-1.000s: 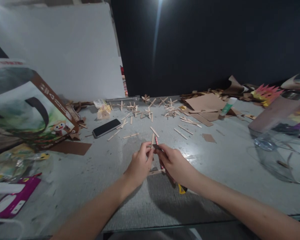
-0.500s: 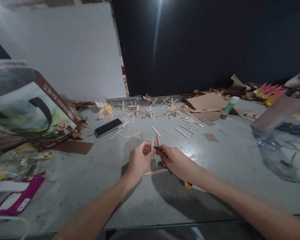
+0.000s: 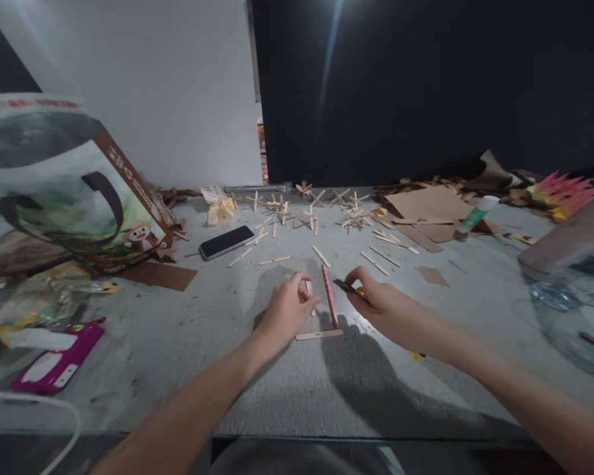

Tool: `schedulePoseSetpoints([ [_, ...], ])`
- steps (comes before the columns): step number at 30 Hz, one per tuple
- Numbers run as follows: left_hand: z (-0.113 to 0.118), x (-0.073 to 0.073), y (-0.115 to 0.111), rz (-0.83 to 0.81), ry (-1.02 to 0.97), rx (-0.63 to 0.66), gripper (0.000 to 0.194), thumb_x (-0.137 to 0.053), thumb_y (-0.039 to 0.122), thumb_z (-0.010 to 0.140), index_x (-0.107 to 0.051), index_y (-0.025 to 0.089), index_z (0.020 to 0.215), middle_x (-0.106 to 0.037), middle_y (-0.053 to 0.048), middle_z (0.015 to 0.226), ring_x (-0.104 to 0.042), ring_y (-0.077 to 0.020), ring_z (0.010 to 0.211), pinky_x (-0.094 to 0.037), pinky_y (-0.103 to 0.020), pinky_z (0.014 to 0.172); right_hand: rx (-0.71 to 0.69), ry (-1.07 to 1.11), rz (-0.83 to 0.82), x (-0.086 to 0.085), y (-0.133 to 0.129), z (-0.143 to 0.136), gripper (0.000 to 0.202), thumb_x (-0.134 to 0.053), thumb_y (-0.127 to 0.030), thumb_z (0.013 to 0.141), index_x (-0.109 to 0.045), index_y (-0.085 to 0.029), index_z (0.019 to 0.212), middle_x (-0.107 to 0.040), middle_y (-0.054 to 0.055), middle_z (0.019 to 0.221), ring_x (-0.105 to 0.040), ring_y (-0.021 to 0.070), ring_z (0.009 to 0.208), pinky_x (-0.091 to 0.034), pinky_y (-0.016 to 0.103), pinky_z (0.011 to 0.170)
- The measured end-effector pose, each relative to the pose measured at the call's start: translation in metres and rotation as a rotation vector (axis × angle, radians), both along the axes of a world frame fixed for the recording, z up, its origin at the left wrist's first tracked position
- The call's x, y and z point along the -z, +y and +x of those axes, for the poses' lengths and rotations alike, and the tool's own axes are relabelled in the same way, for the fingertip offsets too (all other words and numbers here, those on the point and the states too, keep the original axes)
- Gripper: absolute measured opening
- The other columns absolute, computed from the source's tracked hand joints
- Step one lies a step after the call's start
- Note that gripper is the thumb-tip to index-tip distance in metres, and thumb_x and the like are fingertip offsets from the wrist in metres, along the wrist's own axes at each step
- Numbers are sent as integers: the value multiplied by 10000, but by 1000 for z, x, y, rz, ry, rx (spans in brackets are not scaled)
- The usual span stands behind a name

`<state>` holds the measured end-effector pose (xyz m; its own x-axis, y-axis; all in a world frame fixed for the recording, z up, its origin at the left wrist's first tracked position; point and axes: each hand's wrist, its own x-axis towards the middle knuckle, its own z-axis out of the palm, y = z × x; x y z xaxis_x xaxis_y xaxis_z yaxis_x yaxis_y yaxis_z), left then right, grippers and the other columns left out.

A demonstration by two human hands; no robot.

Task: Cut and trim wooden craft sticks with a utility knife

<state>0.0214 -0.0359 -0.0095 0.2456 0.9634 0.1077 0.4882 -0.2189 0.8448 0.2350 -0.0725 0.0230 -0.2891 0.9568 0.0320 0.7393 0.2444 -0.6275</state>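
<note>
My right hand [image 3: 376, 300] is closed round a yellow utility knife [image 3: 345, 286], its dark blade pointing left. To the left, my left hand [image 3: 288, 305] curves over a wooden craft stick [image 3: 310, 290], thumb and fingers apart; whether they touch the stick is hard to tell. Between the hands a red-and-white striped pencil [image 3: 329, 297] lies on the grey table. Just below its lower end rests another craft stick [image 3: 319, 335], lying crosswise. Farther up, one more stick [image 3: 321, 256] lies on its own.
A black phone [image 3: 226, 242], crossed stick pieces [image 3: 311, 216] and cardboard [image 3: 426, 203] lie toward the back. On the left are a large printed bag [image 3: 69, 198] and a purple device [image 3: 58, 359]. A glue stick [image 3: 478, 215] and clear plastic [image 3: 554, 295] are at right.
My right hand has moved right with the knife, away from my left hand, uncovering the striped pencil. The stick at my left hand now sits lower. The whole view has shifted slightly.
</note>
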Motion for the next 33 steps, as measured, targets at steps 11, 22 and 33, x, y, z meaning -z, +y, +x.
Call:
schedulePoseSetpoints([
  [11, -15, 11, 9, 173, 429, 148, 430, -819, 455, 809, -778, 285, 1201, -548, -82, 1559, -342, -399, 1522, -294, -624, 1210, -189, -355, -110, -34, 1, -10, 293, -385, -219, 1070, -651, -189, 1190, -691, 43, 722, -629, 148, 556, -283, 252, 530],
  [22, 6, 13, -6, 199, 446, -74, 362, -822, 400, 805, -754, 221, 1112, -641, -126, 1443, -450, -373, 1452, -328, -550, 1166, -211, -482, 22, -10, 23, -24, 279, -485, -117, 1013, -724, -185, 1141, -751, 88, 850, -689, 156, 687, -268, 257, 552],
  [33, 6, 12, -5, 187, 454, -102, 446, -812, 383, 777, -672, 227, 1171, -618, -117, 1423, -481, -342, 1403, -349, -490, 1133, -255, -461, 16, 2, 28, -23, 234, -496, -154, 1021, -729, -178, 1026, -743, 91, 825, -662, 147, 676, -293, 257, 578],
])
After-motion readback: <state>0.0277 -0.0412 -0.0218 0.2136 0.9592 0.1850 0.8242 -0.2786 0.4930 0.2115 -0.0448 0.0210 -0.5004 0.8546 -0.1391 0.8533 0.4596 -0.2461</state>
